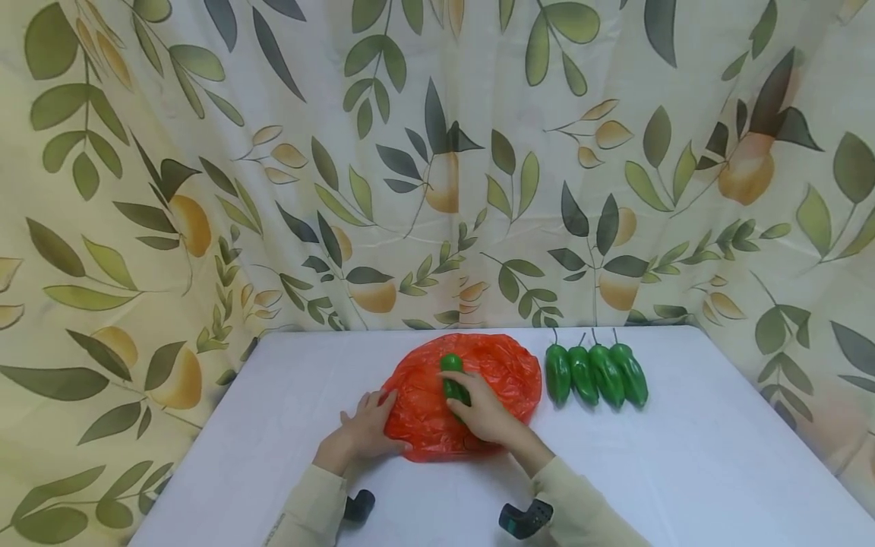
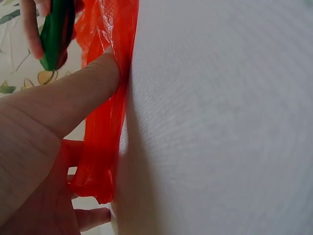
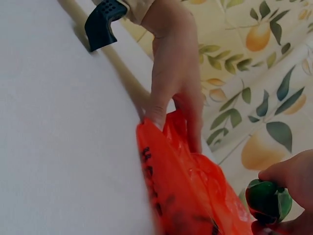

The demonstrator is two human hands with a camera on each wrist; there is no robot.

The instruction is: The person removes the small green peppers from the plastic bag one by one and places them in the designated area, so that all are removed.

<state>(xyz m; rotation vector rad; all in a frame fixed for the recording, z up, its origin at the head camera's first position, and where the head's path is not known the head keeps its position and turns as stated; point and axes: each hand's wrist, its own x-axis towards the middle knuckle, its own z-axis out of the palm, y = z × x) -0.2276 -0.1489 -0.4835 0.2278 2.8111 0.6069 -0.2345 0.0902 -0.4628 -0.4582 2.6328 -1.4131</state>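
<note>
My right hand (image 1: 483, 406) grips a shiny green pepper (image 1: 451, 366) between thumb and fingers, over the middle of a crinkled red plastic bag (image 1: 420, 414). Whether the pepper touches the bag, I cannot tell. At the bag's left edge, my left hand (image 1: 369, 429) rests with its fingers spread. Its straight thumb (image 2: 93, 76) presses against the plastic in the left wrist view. In the right wrist view, dark printing shows on the bag (image 3: 178, 196), and the held pepper (image 3: 268, 203) appears at the lower right.
Several green peppers (image 1: 595, 374) with thin stems lie in a row right of the bag, on the white table (image 1: 690, 456). Behind the table hangs a curtain (image 1: 478, 152) with leaf and fruit print. A dark camera mount (image 1: 525, 520) sits at the right wrist.
</note>
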